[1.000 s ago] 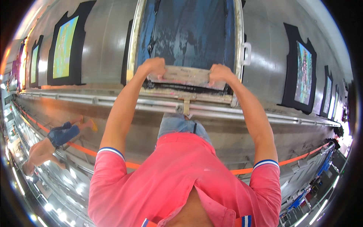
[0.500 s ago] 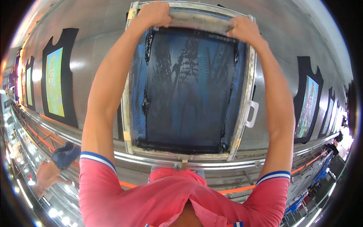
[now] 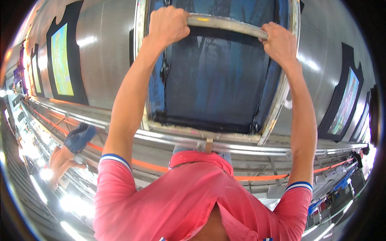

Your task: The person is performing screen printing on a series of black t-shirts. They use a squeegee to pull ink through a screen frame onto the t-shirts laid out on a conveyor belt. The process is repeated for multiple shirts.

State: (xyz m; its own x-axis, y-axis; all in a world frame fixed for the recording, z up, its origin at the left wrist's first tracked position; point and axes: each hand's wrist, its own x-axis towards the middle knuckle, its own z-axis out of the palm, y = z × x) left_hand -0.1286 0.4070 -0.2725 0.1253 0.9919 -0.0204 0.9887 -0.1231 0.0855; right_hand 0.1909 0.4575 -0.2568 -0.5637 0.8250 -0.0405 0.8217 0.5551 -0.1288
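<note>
- Since the earlier frame our hands have carried the squeegee bar further up the screen, from its near edge to the top of the frame.
- Our left hand (image 3: 169, 23) is clenched around the left end of the squeegee bar (image 3: 227, 25), upper centre.
- Our right hand (image 3: 280, 42) grips its right end, a little lower.
- The bar lies across the dark blue mesh of the printing screen (image 3: 219, 80), whose metal frame fills the upper middle.
- Black garments with bright prints (image 3: 62, 60) lie on the long grey table (image 3: 102, 52) to the left and right.
- Another person's legs (image 3: 70, 148) show at lower left.
</note>
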